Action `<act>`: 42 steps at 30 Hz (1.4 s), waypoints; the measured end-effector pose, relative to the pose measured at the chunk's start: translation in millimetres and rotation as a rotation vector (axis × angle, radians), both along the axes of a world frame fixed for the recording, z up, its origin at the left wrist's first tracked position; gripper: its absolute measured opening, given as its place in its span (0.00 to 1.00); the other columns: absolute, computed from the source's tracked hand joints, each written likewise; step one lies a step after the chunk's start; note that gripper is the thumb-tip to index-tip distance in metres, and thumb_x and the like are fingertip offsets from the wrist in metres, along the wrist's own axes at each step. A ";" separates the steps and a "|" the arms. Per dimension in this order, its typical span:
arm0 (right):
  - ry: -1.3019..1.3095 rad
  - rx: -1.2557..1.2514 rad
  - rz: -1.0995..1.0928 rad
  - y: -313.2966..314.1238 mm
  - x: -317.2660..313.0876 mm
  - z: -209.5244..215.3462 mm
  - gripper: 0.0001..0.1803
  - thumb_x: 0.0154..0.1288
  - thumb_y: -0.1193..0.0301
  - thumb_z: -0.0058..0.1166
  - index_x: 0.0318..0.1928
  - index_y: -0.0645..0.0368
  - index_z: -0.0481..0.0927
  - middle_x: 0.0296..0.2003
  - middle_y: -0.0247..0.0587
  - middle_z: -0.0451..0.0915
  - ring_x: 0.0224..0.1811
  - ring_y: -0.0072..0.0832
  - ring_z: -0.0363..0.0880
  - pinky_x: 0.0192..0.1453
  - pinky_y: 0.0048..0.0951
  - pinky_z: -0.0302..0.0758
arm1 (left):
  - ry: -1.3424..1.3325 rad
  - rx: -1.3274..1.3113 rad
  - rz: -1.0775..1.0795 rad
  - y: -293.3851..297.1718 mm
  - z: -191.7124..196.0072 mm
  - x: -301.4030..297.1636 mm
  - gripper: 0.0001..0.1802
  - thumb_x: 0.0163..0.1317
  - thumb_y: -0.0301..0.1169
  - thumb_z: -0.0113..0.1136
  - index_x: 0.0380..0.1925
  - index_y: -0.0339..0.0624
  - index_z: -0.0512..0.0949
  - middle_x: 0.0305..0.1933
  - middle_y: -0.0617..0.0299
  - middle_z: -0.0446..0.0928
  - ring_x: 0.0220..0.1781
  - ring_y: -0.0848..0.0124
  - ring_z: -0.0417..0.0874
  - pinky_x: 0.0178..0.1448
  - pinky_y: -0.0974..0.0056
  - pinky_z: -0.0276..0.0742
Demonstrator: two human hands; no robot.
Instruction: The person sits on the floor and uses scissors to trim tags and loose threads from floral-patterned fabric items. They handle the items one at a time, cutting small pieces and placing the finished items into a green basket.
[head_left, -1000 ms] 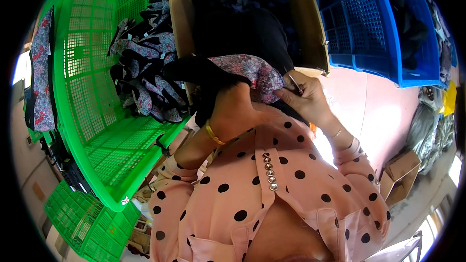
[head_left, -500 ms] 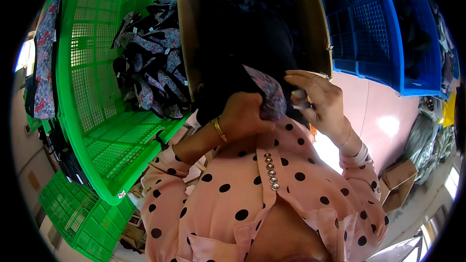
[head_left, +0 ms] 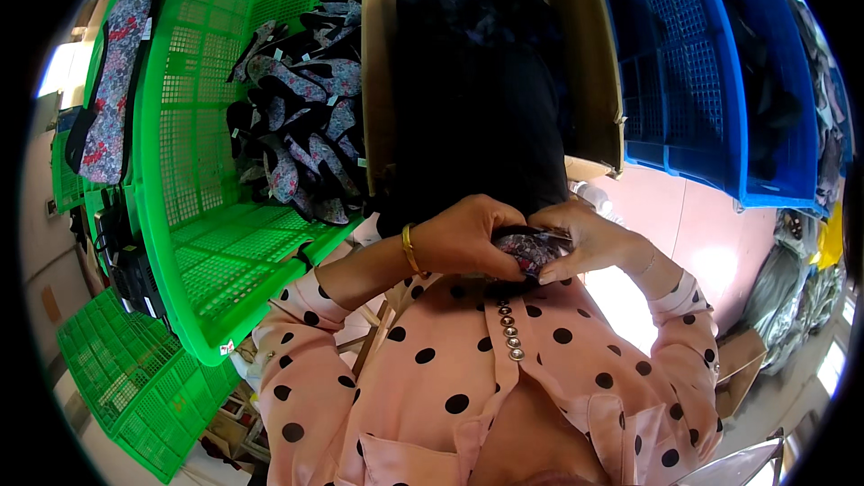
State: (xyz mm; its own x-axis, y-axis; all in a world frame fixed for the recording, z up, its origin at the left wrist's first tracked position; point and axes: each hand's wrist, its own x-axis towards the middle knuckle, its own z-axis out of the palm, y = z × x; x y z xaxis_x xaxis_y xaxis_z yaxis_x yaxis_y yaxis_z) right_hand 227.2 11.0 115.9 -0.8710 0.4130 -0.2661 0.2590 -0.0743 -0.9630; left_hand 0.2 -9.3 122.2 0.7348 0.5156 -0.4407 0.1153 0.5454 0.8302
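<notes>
l hand (head_left: 461,238) & r hand (head_left: 590,238) both pinch floral fabric pc (head_left: 529,250) btwn them; similar pcs (head_left: 310,157) in green crate (head_left: 160,234), l side.

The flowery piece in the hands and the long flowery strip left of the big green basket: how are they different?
The flowery piece is held by the left hand and right hand; no hand touches the flowery strip beside the big green basket.
The flowery piece is mostly hidden by fingers, while the flowery strip shows its long shape.
Both have a flower print.
</notes>
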 end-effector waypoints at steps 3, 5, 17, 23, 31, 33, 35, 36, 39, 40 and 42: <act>-0.085 -0.314 -0.129 -12.6 -6.8 17.2 0.21 0.58 0.57 0.67 0.36 0.65 0.79 0.26 0.34 0.78 0.29 0.16 0.74 0.33 0.21 0.70 | 0.047 0.050 -0.033 1.6 2.6 -3.9 0.16 0.44 0.30 0.71 0.32 0.32 0.80 0.26 0.59 0.79 0.26 0.77 0.79 0.32 0.72 0.74; -0.075 -0.494 -0.256 -27.8 -7.9 18.8 0.12 0.64 0.67 0.62 0.40 0.64 0.80 0.30 0.29 0.79 0.33 0.11 0.72 0.37 0.17 0.70 | 0.080 0.102 -0.040 -0.8 -0.4 -3.3 0.15 0.46 0.29 0.71 0.32 0.33 0.79 0.27 0.60 0.79 0.28 0.78 0.77 0.34 0.72 0.73; -0.315 -0.528 -0.784 8.0 -27.9 -3.4 0.06 0.60 0.71 0.58 0.29 0.60 0.81 0.21 0.24 0.72 0.25 0.11 0.68 0.27 0.16 0.62 | 0.207 0.379 0.003 42.2 -41.7 -2.3 0.14 0.53 0.25 0.61 0.40 0.34 0.73 0.32 0.58 0.74 0.35 0.75 0.74 0.41 0.67 0.73; -0.411 0.250 -0.666 60.6 -37.9 -64.3 0.07 0.54 0.69 0.60 0.28 0.61 0.80 0.17 0.41 0.76 0.21 0.29 0.77 0.29 0.30 0.71 | 0.401 0.910 0.276 77.7 -80.5 0.7 0.13 0.51 0.20 0.61 0.36 0.36 0.70 0.32 0.46 0.78 0.36 0.47 0.82 0.39 0.57 0.76; -0.383 0.810 -0.394 74.9 -23.0 -47.7 0.17 0.50 0.59 0.68 0.33 0.58 0.81 0.22 0.42 0.76 0.29 0.40 0.80 0.33 0.37 0.74 | 0.518 1.127 0.315 91.0 -95.0 4.2 0.13 0.50 0.20 0.62 0.34 0.39 0.69 0.30 0.48 0.79 0.35 0.49 0.82 0.37 0.53 0.77; -0.341 0.820 -0.283 69.2 -14.6 -34.6 0.25 0.43 0.63 0.75 0.41 0.61 0.80 0.34 0.42 0.79 0.31 0.33 0.80 0.36 0.28 0.78 | 0.514 1.121 0.321 84.6 -95.8 3.5 0.12 0.50 0.20 0.61 0.34 0.39 0.70 0.30 0.49 0.79 0.34 0.49 0.82 0.36 0.53 0.77; -0.344 0.877 -0.258 60.5 -10.0 -36.8 0.30 0.41 0.64 0.76 0.45 0.61 0.78 0.40 0.43 0.79 0.35 0.35 0.82 0.41 0.28 0.80 | 0.488 1.123 0.338 79.4 -96.7 4.3 0.12 0.49 0.19 0.61 0.33 0.39 0.70 0.30 0.50 0.79 0.33 0.50 0.82 0.36 0.54 0.77; -0.378 0.807 -0.253 57.6 -8.8 -39.0 0.28 0.44 0.62 0.73 0.47 0.56 0.77 0.44 0.41 0.76 0.38 0.39 0.80 0.43 0.32 0.79 | 0.492 1.130 0.332 78.1 -94.6 5.2 0.12 0.49 0.19 0.61 0.33 0.39 0.70 0.30 0.50 0.78 0.33 0.50 0.82 0.36 0.55 0.77; -0.379 0.806 -0.263 53.9 -8.6 -42.6 0.26 0.46 0.61 0.72 0.44 0.56 0.77 0.40 0.40 0.76 0.36 0.38 0.79 0.41 0.31 0.78 | 0.456 1.116 0.289 74.7 -87.1 4.7 0.14 0.49 0.20 0.63 0.33 0.39 0.70 0.31 0.51 0.78 0.34 0.51 0.81 0.37 0.56 0.77; -0.372 0.792 -0.270 51.8 -8.8 -42.8 0.25 0.46 0.61 0.72 0.43 0.57 0.77 0.38 0.40 0.75 0.35 0.38 0.79 0.40 0.31 0.77 | 0.410 1.090 0.257 74.7 -85.1 1.2 0.15 0.49 0.21 0.64 0.35 0.39 0.70 0.33 0.50 0.77 0.36 0.52 0.81 0.39 0.57 0.77; -0.356 0.767 -0.278 48.4 -7.5 -43.2 0.23 0.46 0.62 0.72 0.41 0.57 0.77 0.35 0.40 0.74 0.33 0.38 0.78 0.38 0.31 0.76 | 0.318 1.034 0.174 74.5 -73.7 -10.5 0.18 0.48 0.21 0.66 0.39 0.39 0.70 0.38 0.50 0.76 0.41 0.51 0.79 0.44 0.57 0.77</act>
